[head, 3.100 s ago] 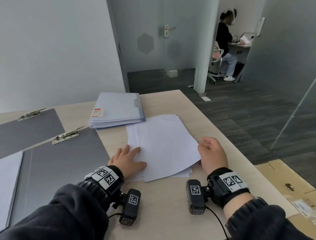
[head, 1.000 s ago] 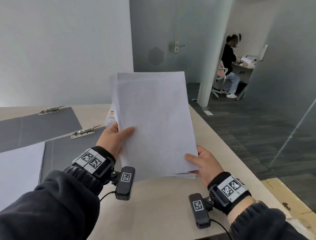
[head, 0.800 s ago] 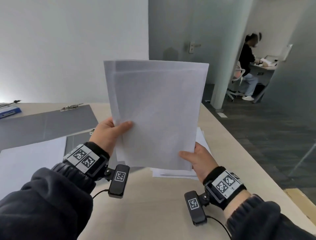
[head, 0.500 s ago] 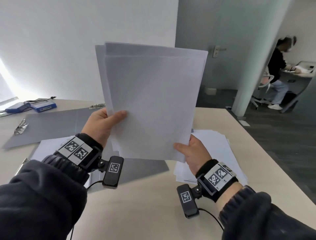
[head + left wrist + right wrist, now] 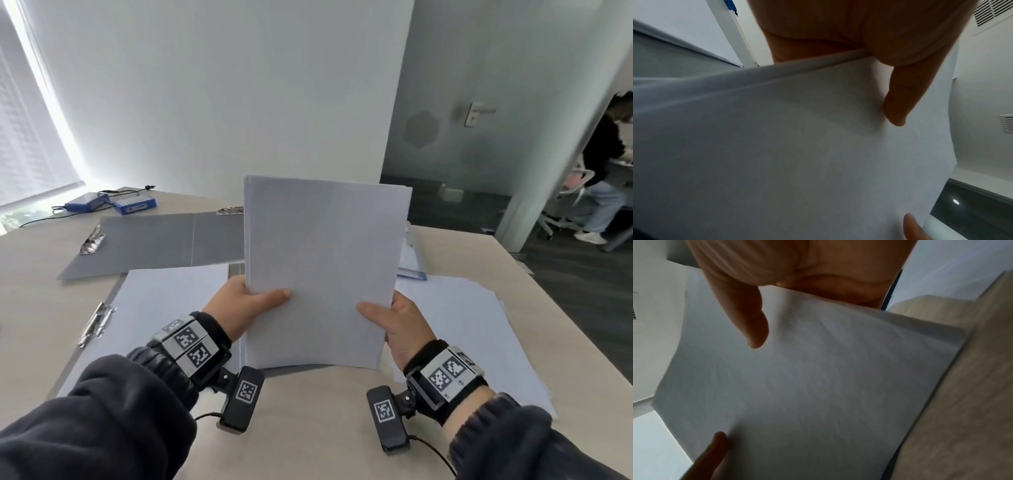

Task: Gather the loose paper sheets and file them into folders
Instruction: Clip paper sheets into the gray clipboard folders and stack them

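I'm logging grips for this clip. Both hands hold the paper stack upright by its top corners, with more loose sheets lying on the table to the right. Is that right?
Not quite: the left hand and right hand grip the paper stack by its lower side edges, not its top corners, as the head view shows. Upright stack and loose sheets on the right are correct.

Head high; wrists close beneath paper (image 5: 322,267)

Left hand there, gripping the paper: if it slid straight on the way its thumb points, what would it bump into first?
Most likely the right hand, which holds the opposite edge of the same paper stack. The left hand has its thumb pointing across the sheet towards it, though depth is hard to judge.
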`<state>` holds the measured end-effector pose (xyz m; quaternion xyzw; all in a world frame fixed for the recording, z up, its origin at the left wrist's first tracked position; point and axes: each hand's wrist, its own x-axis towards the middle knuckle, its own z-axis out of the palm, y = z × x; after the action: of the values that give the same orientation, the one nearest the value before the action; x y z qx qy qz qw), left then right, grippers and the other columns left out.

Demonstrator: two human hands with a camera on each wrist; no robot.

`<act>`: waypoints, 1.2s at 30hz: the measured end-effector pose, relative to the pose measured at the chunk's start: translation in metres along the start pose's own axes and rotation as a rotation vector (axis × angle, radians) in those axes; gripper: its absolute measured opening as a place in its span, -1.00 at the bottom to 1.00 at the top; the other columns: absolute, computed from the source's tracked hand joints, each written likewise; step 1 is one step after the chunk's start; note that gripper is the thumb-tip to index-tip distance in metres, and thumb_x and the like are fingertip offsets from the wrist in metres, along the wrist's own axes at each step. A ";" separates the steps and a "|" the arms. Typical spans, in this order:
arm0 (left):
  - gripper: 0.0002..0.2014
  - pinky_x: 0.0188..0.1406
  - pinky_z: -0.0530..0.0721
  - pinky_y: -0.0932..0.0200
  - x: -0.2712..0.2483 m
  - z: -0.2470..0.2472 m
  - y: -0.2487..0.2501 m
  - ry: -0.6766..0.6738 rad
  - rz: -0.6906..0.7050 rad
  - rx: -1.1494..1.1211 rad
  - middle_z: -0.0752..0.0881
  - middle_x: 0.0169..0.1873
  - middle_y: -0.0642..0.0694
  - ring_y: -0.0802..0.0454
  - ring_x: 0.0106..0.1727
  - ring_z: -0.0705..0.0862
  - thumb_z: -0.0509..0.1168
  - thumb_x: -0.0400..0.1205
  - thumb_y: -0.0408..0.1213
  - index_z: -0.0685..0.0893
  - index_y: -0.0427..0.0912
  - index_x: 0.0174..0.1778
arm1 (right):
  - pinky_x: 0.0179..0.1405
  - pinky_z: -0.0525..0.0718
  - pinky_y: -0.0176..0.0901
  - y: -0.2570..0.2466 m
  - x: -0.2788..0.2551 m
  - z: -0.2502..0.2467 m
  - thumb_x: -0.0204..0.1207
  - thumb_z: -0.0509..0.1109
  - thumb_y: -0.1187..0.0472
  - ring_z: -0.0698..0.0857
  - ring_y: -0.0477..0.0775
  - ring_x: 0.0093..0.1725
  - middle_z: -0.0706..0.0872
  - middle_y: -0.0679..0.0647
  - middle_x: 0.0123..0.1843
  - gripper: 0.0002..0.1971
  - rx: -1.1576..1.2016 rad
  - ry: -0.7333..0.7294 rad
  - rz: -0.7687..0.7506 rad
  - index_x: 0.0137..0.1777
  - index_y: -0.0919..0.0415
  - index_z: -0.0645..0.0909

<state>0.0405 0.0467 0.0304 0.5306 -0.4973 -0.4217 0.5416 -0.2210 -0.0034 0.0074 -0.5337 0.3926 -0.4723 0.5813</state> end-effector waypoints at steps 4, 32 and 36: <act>-0.73 0.00 0.79 0.12 -0.002 0.001 0.001 -0.055 0.007 -0.007 0.87 -0.04 -0.09 -0.06 0.02 0.84 0.54 0.48 -0.30 0.79 -0.21 0.09 | 0.14 0.77 0.16 -0.004 0.000 0.002 0.41 0.64 0.28 0.79 0.41 0.16 0.85 0.28 0.09 -0.72 0.084 -0.006 -0.014 0.11 0.30 0.79; -0.13 0.52 0.42 0.07 0.015 -0.017 -0.021 -0.519 -0.218 1.105 0.52 0.52 0.17 0.08 0.47 0.53 0.23 0.34 0.59 0.49 0.21 0.52 | 0.17 0.76 0.09 -0.007 0.015 -0.012 0.59 0.52 0.14 0.85 0.09 -0.01 0.89 -0.03 -0.10 -0.93 -0.222 0.256 -0.021 -0.04 0.11 0.79; -0.28 0.64 0.28 0.01 0.007 -0.018 -0.024 -0.548 -0.215 1.378 0.23 0.70 0.10 -0.01 0.66 0.32 0.20 0.56 0.33 0.35 0.17 0.65 | 0.20 0.76 0.26 -0.004 0.017 -0.020 0.58 0.53 0.13 0.84 0.19 -0.03 0.89 0.02 -0.14 -0.91 -0.210 0.353 -0.012 -0.09 0.14 0.79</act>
<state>0.0613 0.0410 0.0081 0.6712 -0.7113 -0.1823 -0.1010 -0.2366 -0.0250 0.0098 -0.5026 0.5322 -0.5185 0.4419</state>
